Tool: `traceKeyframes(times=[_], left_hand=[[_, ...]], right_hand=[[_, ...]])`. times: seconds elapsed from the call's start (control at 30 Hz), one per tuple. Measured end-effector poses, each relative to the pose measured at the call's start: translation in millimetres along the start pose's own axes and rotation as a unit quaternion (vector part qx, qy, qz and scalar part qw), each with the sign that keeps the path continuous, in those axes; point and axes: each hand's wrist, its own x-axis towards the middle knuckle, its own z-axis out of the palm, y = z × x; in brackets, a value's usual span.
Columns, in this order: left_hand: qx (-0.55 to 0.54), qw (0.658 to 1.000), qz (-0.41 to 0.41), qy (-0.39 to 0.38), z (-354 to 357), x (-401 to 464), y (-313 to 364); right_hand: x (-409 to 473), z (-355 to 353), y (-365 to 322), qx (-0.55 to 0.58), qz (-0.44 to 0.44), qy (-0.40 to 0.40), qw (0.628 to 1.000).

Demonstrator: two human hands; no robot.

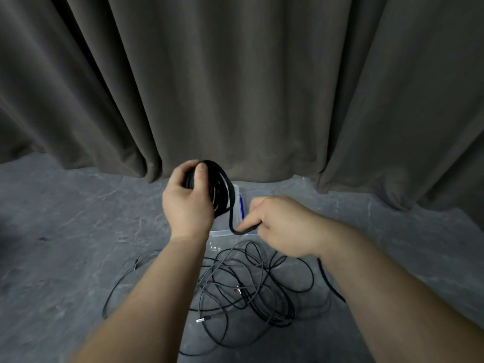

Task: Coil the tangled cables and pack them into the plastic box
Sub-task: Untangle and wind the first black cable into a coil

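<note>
Here, left hand [187, 205] grips round black coil [218, 189].

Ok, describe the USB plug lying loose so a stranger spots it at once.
On the grey stone-patterned floor, find the tangle of thin dark cables near the forearms. At its near-left edge lies a small silver metal USB plug, bright against the dark cords.

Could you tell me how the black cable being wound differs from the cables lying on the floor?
The black cable is thick and wound into a neat coil gripped by the left hand, its tail pinched by the right hand; the floor cables are thinner, some greyish, and lie in a loose tangle, untouched. The coil is held up above the plastic box; the tangle sits nearer the person. Neither is packed.
</note>
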Motion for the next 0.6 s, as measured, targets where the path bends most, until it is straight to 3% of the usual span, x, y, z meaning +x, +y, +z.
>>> traceKeyframes(times=[0.1, 0.2, 0.4, 0.6], left_hand=[[0.011, 0.998, 0.002, -0.062, 6, -8, 1], [-0.042, 0.988, -0.04, -0.145, 12, -18, -1], [-0.144, 0.955, -0.102, -0.237, 19, -35, 12], [-0.123, 0.949, -0.122, -0.262, 20, -44, 10]], right_hand=[[4, -3, -5, 0.079, -0.061, 0.132, 0.986], [7, -4, 2, 0.166, -0.059, 0.26, 0.949], [9, -2, 12, 0.239, 0.024, 0.294, 0.925], [7, -2, 17, 0.27, 0.084, 0.301, 0.911]])
